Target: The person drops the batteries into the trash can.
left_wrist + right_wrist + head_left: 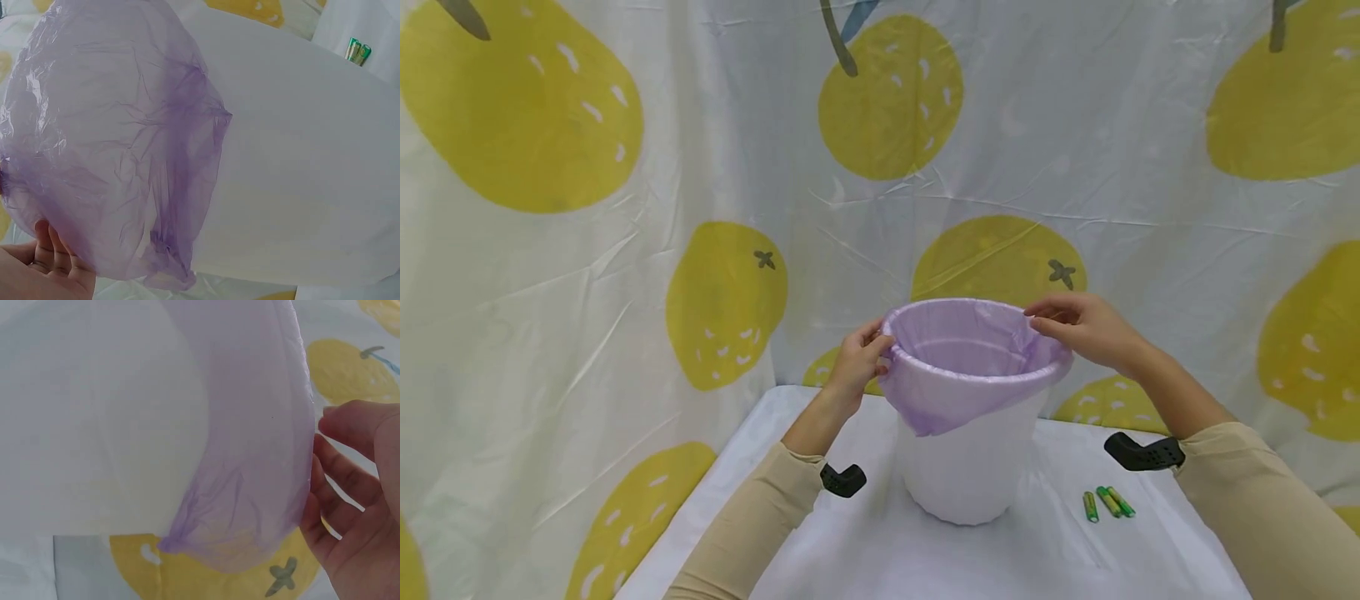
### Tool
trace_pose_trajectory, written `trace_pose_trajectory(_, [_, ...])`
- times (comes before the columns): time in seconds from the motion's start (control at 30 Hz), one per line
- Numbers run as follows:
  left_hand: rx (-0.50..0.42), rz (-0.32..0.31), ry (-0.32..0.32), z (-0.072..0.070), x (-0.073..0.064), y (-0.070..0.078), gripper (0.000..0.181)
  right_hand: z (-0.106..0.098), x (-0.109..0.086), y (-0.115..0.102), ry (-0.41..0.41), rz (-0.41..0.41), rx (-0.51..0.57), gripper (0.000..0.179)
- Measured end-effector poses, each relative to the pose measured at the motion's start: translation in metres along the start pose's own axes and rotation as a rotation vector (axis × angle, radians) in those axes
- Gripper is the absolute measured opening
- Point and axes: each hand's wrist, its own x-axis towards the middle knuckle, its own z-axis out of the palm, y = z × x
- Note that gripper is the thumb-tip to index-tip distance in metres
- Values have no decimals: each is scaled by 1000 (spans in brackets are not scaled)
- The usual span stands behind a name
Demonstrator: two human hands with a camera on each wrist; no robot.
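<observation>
A white trash bin (962,467) stands upright, lined with a thin purple trash bag (940,408) folded over its rim. The bag's outer flap hangs lower on the near left. At the left side of the rim, my left hand (856,362) pinches the bag's edge, thumb at the top. In the left wrist view its bent fingers (56,250) lie against the purple film. Over on the right, my right hand (1090,329) reaches over the rim. The right wrist view shows its fingertips (320,465) touching the bag's edge, thumb apart from the fingers.
Several green-and-gold batteries (1108,502) lie on the white-covered table (880,558), right of the bin. A pale curtain (865,242) with yellow fruit prints hangs behind and to the left. Each sleeve has a black device near the wrist.
</observation>
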Motion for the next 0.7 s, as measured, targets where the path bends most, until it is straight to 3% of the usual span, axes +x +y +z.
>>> trace_pose_trajectory(0.2, [-12, 8, -20, -6, 1, -2, 56, -4, -10, 3, 10, 11, -18, 28])
trace_pose_trajectory(0.7, [-75, 36, -35, -3, 2, -3, 49, -14, -46, 23, 98, 25, -14, 25])
